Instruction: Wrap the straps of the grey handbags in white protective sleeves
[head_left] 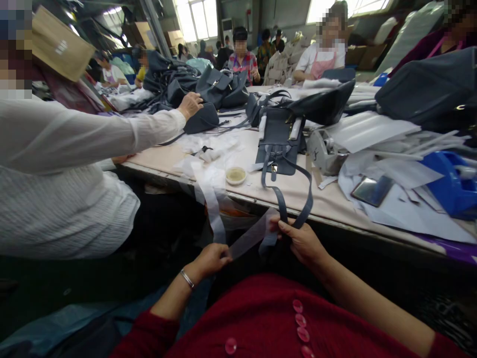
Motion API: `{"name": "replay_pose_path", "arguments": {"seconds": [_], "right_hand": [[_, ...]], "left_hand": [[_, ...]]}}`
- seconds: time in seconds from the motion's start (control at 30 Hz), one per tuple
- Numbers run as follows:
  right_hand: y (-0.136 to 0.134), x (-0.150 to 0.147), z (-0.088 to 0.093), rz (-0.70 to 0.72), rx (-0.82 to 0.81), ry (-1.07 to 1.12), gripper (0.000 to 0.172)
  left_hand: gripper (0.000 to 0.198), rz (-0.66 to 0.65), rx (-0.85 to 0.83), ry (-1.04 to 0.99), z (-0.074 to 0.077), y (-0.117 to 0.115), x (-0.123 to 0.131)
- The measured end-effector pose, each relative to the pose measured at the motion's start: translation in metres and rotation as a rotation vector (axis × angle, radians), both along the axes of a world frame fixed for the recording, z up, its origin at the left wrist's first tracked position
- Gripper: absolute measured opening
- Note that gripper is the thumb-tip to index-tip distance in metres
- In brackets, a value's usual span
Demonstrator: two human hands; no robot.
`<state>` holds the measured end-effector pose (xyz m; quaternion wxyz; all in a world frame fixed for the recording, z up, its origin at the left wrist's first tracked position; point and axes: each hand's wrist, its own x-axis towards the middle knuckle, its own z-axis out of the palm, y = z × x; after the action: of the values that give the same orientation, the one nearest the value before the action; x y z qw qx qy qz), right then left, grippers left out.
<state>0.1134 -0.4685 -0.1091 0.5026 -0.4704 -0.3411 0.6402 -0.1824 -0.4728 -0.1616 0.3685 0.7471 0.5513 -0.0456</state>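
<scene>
My left hand [213, 257] is closed in a pinch on the near end of a translucent plastic strip [250, 239]. The strip slants up to my right hand [303, 241], whose fingers are closed around the looped dark blue strap [310, 191] of a backpack. Strip and strap meet at those fingers, and part of the grip is hidden. The dark blue backpack [278, 128] lies on the table, straps toward me, with white wrapping on its sides. Another pale strip [213, 211] hangs over the table edge, just beyond my left hand.
A small round dish [236, 175] sits near the table edge. On the right are a tape dispenser [328, 151], a phone [372, 190], white sheets [406, 214] and a blue plastic holder [452, 181]. A co-worker's arm [149, 127] reaches in from the left toward dark bags [219, 87].
</scene>
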Motion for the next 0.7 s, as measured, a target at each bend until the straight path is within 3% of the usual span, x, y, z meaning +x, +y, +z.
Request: {"name": "replay_pose_path", "arguments": {"seconds": [0.13,0.23,0.33,0.4,0.5,0.57,0.7], "right_hand": [[-0.001,-0.006,-0.003,0.049,0.027,-0.024,0.039],[-0.004,-0.011,-0.005,0.098,0.05,-0.102,0.041],[-0.005,-0.016,-0.003,0.113,0.069,-0.149,0.04],[-0.006,-0.018,-0.001,0.116,0.071,-0.155,0.039],[-0.008,-0.018,0.002,0.125,0.058,-0.159,0.039],[-0.01,-0.016,0.003,0.131,0.053,-0.146,0.04],[-0.015,-0.011,0.003,0.125,0.068,-0.059,0.039]], "left_hand": [[0.019,0.032,-0.126,0.323,-0.021,-0.022,-0.046],[0.022,0.031,-0.159,0.368,-0.016,-0.026,-0.05],[0.023,0.027,-0.005,0.151,0.012,-0.009,-0.023],[0.032,0.071,0.227,-0.269,0.036,0.008,0.008],[0.046,0.099,0.246,-0.681,0.062,0.029,0.058],[0.049,0.078,0.151,-0.799,0.066,0.038,0.085],[0.036,0.064,-0.108,-0.892,0.049,0.041,0.112]]}}
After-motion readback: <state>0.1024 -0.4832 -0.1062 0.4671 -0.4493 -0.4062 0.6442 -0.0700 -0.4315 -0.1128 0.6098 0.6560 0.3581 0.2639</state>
